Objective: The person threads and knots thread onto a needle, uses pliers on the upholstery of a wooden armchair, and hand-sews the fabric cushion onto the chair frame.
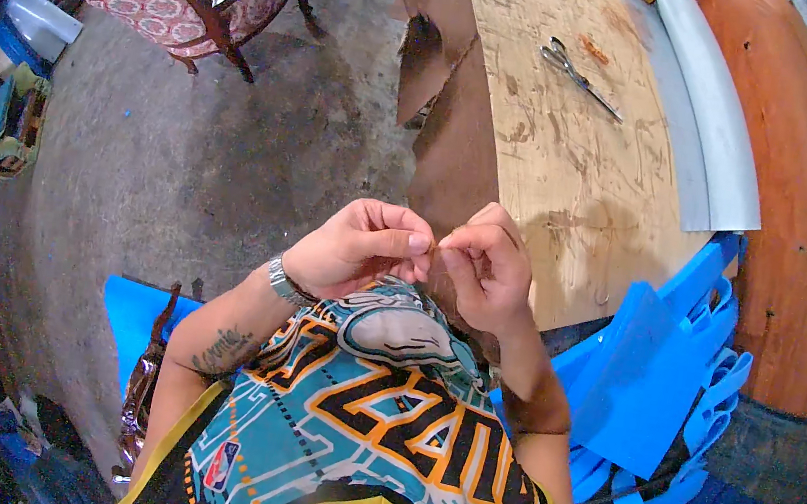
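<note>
Left hand (369, 243) and right hand (492, 273) nearly meet above teal jersey (301, 431), elbows bent. Each pinched narrow, thumb toward forefinger; anything held too small to tell. Scissors (590, 88) beyond, right of hands, on plywood counter (536, 158).

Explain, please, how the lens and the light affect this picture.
Head view: the grey roll looks bowed by the fisheye lens; head view: dark, grainy corners; head view: a soft shadow darkens the plywood beside the right hand, while anything between the fingertips is too small to tell.
</note>
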Motion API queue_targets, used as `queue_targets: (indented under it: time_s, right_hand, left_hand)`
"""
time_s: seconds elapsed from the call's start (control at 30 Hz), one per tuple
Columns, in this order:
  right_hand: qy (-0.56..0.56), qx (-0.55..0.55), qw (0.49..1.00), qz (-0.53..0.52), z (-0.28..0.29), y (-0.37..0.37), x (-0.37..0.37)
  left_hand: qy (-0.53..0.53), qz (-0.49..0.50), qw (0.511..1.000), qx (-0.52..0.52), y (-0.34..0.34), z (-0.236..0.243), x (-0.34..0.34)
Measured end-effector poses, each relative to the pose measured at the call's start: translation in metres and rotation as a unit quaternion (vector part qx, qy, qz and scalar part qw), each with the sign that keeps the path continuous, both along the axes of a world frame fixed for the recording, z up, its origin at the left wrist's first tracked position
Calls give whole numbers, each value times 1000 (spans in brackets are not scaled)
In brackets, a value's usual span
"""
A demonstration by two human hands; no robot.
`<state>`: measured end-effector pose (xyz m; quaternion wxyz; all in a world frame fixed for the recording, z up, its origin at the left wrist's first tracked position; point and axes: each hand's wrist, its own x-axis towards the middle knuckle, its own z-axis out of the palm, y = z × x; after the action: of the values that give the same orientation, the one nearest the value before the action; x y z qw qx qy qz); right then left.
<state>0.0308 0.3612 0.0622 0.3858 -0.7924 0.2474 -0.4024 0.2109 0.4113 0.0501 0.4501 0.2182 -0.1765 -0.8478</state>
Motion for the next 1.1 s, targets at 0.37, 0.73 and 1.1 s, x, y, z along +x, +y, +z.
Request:
queue_targets:
  time_s: [0.37,0.73,1.1]
  right_hand:
    - [-10,-41,999,11,8,-7,-3]
    - [117,-178,977,2,25,-11,-12]
    - [76,-114,990,31,27,-10,-12]
  left_hand:
    - [13,-28,999,45,-5,7,0]
    - [-136,15,991,-10,-8,13,-1]
    - [-62,-22,998,18,-10,11,-5]
